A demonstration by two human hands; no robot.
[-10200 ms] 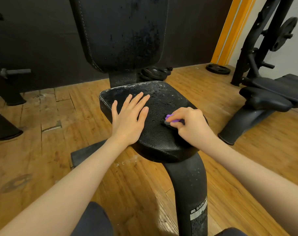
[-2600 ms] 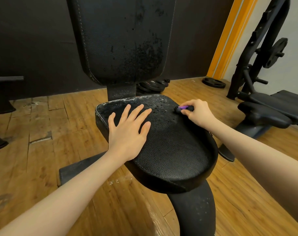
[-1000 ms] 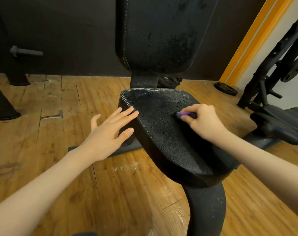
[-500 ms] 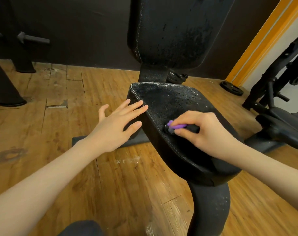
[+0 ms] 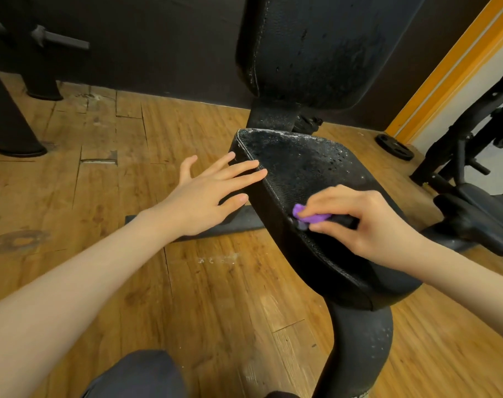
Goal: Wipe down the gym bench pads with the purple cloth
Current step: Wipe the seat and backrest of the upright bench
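Observation:
The black seat pad point(image 5: 299, 170) of the gym bench is speckled with droplets at its far end. Behind it rises the upright back pad point(image 5: 316, 47), also spotted. My right hand point(image 5: 362, 222) pinches the small purple cloth point(image 5: 309, 215) and presses it against the seat pad near its left seam. My left hand point(image 5: 207, 196) has straight, spread fingers, with the fingertips at the seat pad's left edge. Most of the cloth is hidden under my right fingers.
A black post point(image 5: 359, 349) carries the seat above a wooden floor point(image 5: 129, 268). Another black bench point(image 5: 480, 219) and rack stand at the right, with a weight plate point(image 5: 394, 146) on the floor. Dark machine legs point(image 5: 17, 133) stand at the far left. My knee point(image 5: 138, 374) shows at the bottom.
My right hand has drawn the cloth back along the seat pad toward its left edge. My left hand stays at the pad's left side. The view has shifted left.

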